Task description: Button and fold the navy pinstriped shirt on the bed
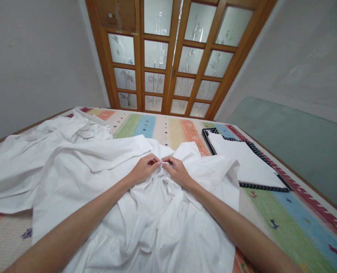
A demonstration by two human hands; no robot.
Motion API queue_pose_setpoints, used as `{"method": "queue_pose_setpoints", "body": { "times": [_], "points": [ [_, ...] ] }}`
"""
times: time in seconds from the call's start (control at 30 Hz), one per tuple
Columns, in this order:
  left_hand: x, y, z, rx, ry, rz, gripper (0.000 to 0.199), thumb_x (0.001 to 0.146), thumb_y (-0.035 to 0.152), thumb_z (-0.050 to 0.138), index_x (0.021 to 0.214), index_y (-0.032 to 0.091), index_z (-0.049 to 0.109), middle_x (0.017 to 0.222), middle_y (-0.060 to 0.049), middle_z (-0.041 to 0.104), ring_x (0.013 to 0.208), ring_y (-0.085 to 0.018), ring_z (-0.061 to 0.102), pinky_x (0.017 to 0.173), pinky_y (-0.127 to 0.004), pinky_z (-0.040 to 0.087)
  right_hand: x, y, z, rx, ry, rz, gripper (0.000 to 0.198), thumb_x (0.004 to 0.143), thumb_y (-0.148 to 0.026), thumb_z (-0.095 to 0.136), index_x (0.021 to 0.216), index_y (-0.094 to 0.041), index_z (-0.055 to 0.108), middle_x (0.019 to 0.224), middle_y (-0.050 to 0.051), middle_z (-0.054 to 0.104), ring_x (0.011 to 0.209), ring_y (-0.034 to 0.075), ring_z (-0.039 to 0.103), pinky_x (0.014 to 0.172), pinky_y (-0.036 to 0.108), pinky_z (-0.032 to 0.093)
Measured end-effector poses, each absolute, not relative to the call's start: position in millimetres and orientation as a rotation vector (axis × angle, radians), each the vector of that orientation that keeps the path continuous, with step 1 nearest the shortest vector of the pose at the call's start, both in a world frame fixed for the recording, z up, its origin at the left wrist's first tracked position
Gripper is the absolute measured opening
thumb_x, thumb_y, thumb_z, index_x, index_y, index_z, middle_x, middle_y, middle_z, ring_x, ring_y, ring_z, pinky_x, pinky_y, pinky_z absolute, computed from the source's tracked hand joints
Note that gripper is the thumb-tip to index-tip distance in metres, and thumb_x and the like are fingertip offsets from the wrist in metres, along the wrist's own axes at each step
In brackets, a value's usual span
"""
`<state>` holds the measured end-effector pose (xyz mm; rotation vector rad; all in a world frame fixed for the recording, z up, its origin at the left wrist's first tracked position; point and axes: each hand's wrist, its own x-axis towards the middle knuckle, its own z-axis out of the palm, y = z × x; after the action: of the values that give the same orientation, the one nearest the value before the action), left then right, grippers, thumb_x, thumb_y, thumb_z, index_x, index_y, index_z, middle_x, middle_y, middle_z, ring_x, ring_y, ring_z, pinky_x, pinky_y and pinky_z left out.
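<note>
A white collared shirt (157,223) lies spread and wrinkled on the patterned cover, close in front of me. My left hand (145,168) pinches its fabric near the collar, thumb and fingertips together. Right beside it, my right hand (175,170) pinches the same spot from the other side. The fingertips of both hands nearly meet, with the cloth drawn into folds below them. Whether a button sits between the fingers is too small to make out.
Another white garment (80,127) lies crumpled at the left. A folded white cloth with black patterned edges (242,159) rests at the right on the striped, colourful cover (282,223). Wooden glass-paned doors (168,57) stand beyond, between grey walls.
</note>
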<state>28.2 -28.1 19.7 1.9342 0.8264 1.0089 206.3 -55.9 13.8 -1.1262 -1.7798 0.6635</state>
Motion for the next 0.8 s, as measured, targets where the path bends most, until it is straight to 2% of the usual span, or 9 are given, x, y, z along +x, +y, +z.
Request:
{"method": "queue_pose_setpoints", "body": {
  "times": [0.2,0.3,0.43,0.8],
  "points": [
    [28.2,-28.1,18.8,1.893,0.805,0.995,0.025,0.085,0.038,0.058,0.078,0.015,0.065,0.08,-0.005,0.066,0.078,-0.016,0.059,0.075,-0.028,0.047,206.7,-56.0,15.2,-1.172,-1.804,0.762,0.014,0.08,-0.023,0.049,0.083,-0.018,0.063,0.078,0.001,0.065,0.072,0.016,0.057,0.069,0.027,0.042],
    [28.0,-29.3,19.5,1.851,0.832,0.968,0.026,0.083,0.038,0.059,0.077,0.014,0.065,0.076,-0.004,0.066,0.074,-0.016,0.058,0.072,-0.028,0.047,206.6,-56.9,15.8,-1.199,-1.778,0.823,0.014,0.079,-0.026,0.05,0.082,-0.018,0.061,0.074,-0.001,0.062,0.07,0.015,0.055,0.066,0.025,0.04],
    [28.6,-30.9,19.9,1.831,0.837,0.955,0.026,0.082,0.038,0.06,0.077,0.014,0.065,0.077,-0.005,0.066,0.074,-0.016,0.058,0.07,-0.027,0.046,205.5,-58.4,17.1,-1.194,-1.733,0.864,0.012,0.077,-0.03,0.054,0.078,-0.018,0.058,0.073,-0.002,0.06,0.071,0.014,0.054,0.069,0.025,0.04],
    [28.9,-29.2,14.5,2.004,0.902,0.938,0.016,0.08,0.025,0.053,0.07,0.015,0.06,0.063,0.0,0.06,0.059,-0.013,0.05,0.058,-0.024,0.037,206.4,-58.2,21.6,-1.161,-1.782,0.983,0.017,0.071,-0.034,0.06,0.075,-0.018,0.056,0.068,-0.004,0.055,0.066,0.013,0.049,0.066,0.024,0.038]
  ]
}}
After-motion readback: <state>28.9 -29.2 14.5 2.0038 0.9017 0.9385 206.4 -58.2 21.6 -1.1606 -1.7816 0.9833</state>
